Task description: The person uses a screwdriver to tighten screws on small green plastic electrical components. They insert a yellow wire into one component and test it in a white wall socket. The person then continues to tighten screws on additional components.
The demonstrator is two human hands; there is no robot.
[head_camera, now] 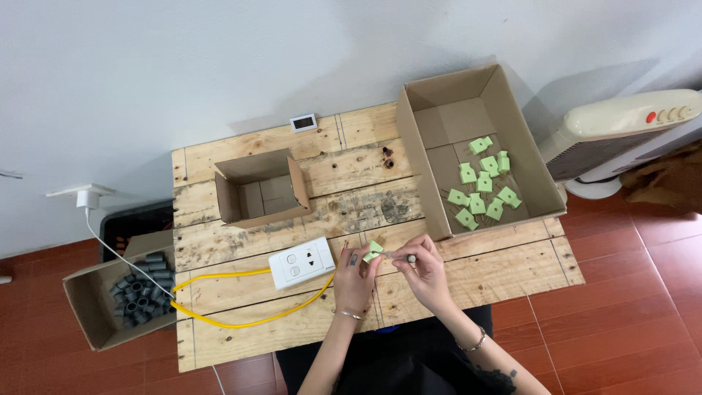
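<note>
Pale wooden plank bench (pixel 241 344) carries a small white rectangular label-like device (pixel 303 122) at its far edge; an open brown cardboard box (pixel 262 189) beside it shows nothing inside; a larger cardboard box (pixel 523 139) on the right holds light green plastic pieces with metal pins (pixel 482 186); a third cardboard box (pixel 84 311) off the left edge holds grey cylindrical parts (pixel 142 289); the left hand (pixel 355 278) pinches one green pinned piece (pixel 374 251); the right hand (pixel 424 271) grips a small grey cylinder (pixel 404 257) against it, near a white socket block (pixel 301 262) on a yellow cable (pixel 241 322).
</note>
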